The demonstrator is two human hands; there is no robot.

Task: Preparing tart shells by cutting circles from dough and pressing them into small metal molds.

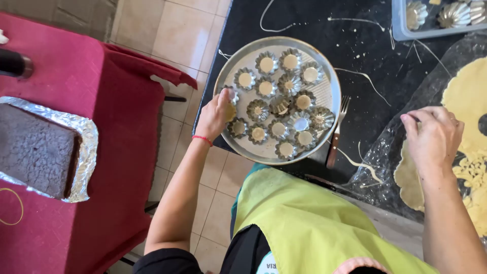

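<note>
While the left hand (213,115) grips a fluted mould (231,95) at the tray's (324,91) left rim, mid-frame, the right hand (432,136) rests loosely curled on dough (469,96) at the counter's (304,20) right edge.

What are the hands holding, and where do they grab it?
The left hand grips a small fluted tin by its rim, at the round tray's edge. The right hand rests on dough, holding nothing clearly.
</note>
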